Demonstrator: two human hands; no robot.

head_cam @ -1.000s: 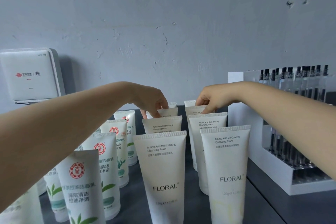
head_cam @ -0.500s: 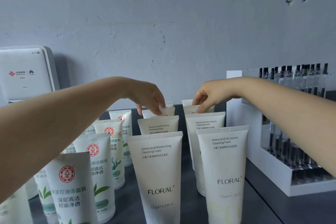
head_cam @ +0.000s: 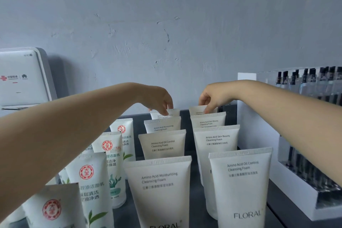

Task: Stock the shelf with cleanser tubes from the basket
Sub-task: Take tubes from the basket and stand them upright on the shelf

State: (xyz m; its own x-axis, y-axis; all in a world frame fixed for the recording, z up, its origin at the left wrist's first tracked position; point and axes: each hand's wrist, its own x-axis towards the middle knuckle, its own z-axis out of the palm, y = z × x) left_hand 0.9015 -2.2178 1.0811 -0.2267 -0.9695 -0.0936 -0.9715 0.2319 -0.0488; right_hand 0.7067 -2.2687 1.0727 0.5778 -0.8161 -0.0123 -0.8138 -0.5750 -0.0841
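Here each hand pinches the crimped top of a rearmost tube, left hand (head_cam: 162,101) on the left tube (head_cam: 165,113), right hand (head_cam: 212,99) on the right tube (head_cam: 200,110); seat both upright, squared behind their rows, before letting go.

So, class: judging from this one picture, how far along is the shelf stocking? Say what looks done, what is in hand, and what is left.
Done: two rows of white FLORAL tubes stand upright on the dark shelf, beside the green-leaf tubes.
In hand: the left hand and right hand each pinch the top of a rearmost tube.
Left: cannot tell; the basket is out of view.
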